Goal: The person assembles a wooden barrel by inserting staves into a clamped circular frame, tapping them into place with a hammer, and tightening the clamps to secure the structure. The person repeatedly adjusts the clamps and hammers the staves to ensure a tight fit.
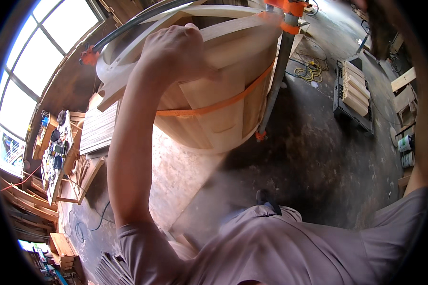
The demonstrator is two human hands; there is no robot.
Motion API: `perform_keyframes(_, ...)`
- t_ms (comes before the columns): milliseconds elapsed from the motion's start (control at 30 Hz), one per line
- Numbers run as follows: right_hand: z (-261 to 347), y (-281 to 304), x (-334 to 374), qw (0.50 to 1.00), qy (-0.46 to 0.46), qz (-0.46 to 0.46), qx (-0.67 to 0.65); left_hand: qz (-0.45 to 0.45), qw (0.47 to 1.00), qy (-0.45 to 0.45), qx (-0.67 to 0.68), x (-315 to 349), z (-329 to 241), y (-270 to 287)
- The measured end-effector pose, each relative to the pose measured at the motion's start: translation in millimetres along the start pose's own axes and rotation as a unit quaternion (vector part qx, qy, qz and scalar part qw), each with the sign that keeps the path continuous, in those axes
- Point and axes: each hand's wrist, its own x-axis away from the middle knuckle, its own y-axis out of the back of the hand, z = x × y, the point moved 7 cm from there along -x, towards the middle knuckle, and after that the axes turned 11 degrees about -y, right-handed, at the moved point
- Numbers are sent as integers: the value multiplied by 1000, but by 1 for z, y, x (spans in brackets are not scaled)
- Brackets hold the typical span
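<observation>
Gripping the top rim of a big wooden stave tub (214,118), the left hand (176,52) has its fingers (190,33) curled shut over the rim, the wood running under them and the tub body hanging below. An orange strap (214,107) wraps the tub's middle. A pipe clamp (278,66) stands along the tub's right side. The right hand (380,23), up right of the tub, is prob. raised; blurred, grip can't be told.
</observation>
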Motion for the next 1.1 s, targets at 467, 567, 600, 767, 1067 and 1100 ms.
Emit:
perform_keyframes(467,-24,-52,2,939,-164,299,51,-26,998,-5,-52,1,-10,9)
perform_keyframes(567,-30,-74,6,960,-25,193,202,-43,998,-7,-41,9,3,7)
perform_keyframes(600,-26,-72,15,971,4,142,190,-42,998,-27,-31,5,0,5)
perform_keyframes(767,-110,-168,41,975,-1,99,-197,-84,988,-73,110,9,30,-9)
perform_keyframes(1067,-200,-339,238,933,-55,262,-240,-285,915,264,-106,213,73,27)
perform_keyframes(1100,-204,-362,256,939,-48,262,-219,-272,895,346,-78,250,75,-19)
